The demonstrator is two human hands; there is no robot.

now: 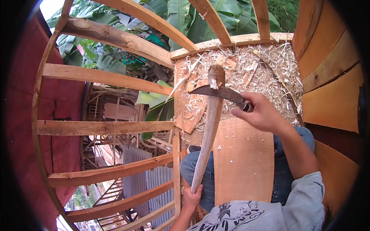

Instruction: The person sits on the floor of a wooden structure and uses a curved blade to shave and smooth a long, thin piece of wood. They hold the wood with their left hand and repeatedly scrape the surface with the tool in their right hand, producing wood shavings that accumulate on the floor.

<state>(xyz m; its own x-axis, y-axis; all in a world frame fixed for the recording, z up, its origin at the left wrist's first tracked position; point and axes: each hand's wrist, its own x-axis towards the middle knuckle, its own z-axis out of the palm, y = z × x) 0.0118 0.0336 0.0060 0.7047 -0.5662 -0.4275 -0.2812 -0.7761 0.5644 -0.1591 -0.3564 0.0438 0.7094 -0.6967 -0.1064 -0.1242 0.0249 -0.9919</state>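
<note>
My left hand (192, 196) is wrapped round the near end of a long wooden stick (208, 133). Most of the stick is pale and stripped; its far end still carries brown bark. In my right hand (263, 112) is the handle of a curved, dark-bladed knife (225, 93). Its blade lies across the stick just below the bark-covered end, tip pointing left, with small pale shavings by the blade. Beneath the stick, a flat wooden board (243, 161) rests over my lap and legs in jeans (304, 138).
Curled wood shavings (269, 73) cover the floor ahead, with thin wooden pieces (192, 115) among them. A slatted wooden railing (104, 126) runs along the left and far sides, banana leaves (216, 19) beyond it. Wooden planks (331, 104) form a wall close on my right.
</note>
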